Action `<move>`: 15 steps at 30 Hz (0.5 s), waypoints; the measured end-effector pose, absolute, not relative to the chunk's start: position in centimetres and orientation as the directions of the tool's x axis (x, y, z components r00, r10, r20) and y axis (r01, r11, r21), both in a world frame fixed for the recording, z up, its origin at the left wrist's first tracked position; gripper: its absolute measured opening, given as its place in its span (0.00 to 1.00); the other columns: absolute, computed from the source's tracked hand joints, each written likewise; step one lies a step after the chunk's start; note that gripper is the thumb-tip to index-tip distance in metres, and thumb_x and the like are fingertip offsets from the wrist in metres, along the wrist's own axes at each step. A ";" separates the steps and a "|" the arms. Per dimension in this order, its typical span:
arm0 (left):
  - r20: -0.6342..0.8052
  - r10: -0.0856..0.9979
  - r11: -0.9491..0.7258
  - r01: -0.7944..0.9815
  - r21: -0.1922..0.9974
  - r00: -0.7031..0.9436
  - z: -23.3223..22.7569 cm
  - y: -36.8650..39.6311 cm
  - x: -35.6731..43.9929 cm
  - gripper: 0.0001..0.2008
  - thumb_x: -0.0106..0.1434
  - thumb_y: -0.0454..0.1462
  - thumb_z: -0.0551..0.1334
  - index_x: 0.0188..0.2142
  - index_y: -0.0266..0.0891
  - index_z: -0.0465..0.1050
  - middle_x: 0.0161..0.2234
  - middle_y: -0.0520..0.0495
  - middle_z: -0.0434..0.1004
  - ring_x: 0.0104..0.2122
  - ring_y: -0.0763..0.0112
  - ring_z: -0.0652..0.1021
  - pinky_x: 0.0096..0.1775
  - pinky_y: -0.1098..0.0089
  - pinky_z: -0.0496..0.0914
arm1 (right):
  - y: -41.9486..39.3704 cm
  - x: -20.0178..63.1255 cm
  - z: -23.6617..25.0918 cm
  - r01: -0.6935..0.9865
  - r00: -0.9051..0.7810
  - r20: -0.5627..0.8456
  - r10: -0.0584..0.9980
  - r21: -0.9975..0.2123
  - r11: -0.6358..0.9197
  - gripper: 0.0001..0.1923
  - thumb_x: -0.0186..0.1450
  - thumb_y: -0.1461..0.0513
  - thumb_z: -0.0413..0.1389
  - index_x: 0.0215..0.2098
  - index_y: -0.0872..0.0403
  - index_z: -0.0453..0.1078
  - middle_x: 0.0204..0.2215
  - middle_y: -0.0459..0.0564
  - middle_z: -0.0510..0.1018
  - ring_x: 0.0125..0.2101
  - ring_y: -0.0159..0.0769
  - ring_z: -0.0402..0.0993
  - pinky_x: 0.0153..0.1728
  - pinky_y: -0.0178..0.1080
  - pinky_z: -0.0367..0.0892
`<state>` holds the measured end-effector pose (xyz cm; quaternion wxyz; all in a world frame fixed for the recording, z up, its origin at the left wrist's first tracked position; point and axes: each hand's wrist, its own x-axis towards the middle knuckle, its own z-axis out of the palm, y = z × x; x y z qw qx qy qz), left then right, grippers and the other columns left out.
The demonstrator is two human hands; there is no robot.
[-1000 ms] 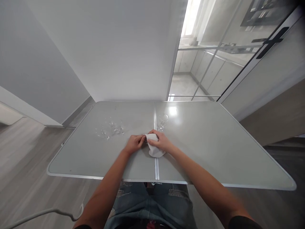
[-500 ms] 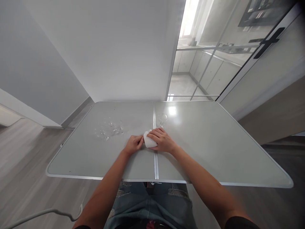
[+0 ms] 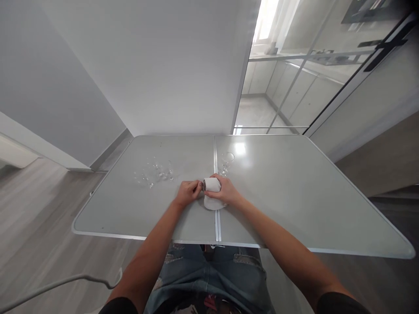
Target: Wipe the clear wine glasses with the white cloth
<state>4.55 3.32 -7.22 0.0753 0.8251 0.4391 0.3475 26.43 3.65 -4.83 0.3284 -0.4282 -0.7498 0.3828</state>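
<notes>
White wall (image 3: 144, 69) rises behind the pale grey, metal-edged folding surface (image 3: 294, 196), with a glazed door (image 3: 278, 91) off to the right, grey wood-look floor (image 3: 39, 218) around you and a pale grey, curving cord (image 3: 65, 281) at lower left. You stand at the near edge, and both your hands meet close to the silver centre seam (image 3: 218, 226). Your right hand (image 3: 225, 189) has its fingers clamped around a soft white cloth (image 3: 212, 185), bunched into a roll over the seam, with a loose flap hanging toward you. At the roll's left end a small grey, shiny piece (image 3: 204, 186) shows; your left hand (image 3: 190, 192) has thumb and fingers together on it, though it's too small to identify. Just beyond your right hand stands a clear stemmed glass (image 3: 226, 163), its base partly hidden. Farther left sits a cluster of clear glassware (image 3: 160, 171), individual shapes hard to make out.
</notes>
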 end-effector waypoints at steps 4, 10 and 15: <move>0.463 0.819 -0.564 0.624 0.541 0.339 -7.1 3.2 4.6 0.21 0.72 0.41 0.50 0.24 0.39 0.67 0.18 0.54 0.65 0.19 0.77 0.63 0.27 0.73 0.58 | 3.6 27.1 -4.8 0.511 -0.446 0.340 0.828 -0.663 0.547 0.33 0.54 0.44 0.67 0.52 0.49 0.69 0.37 0.49 0.81 0.35 0.41 0.77 0.36 0.39 0.67; 0.415 0.804 -0.594 0.596 0.539 0.426 -6.8 3.1 4.5 0.20 0.72 0.40 0.50 0.24 0.39 0.67 0.18 0.54 0.65 0.19 0.77 0.64 0.26 0.73 0.58 | 4.5 29.0 -4.8 0.496 -0.723 0.429 0.542 -0.223 0.839 0.27 0.64 0.57 0.61 0.61 0.48 0.66 0.53 0.55 0.77 0.43 0.42 0.77 0.40 0.39 0.67; 0.449 0.762 -0.646 0.598 0.475 0.466 -6.6 3.0 4.8 0.21 0.71 0.39 0.50 0.21 0.40 0.61 0.16 0.55 0.60 0.17 0.77 0.60 0.25 0.72 0.55 | 4.0 29.1 -4.4 0.480 -0.762 0.401 0.508 -0.176 0.859 0.26 0.64 0.54 0.60 0.59 0.46 0.68 0.49 0.53 0.78 0.36 0.37 0.76 0.36 0.36 0.65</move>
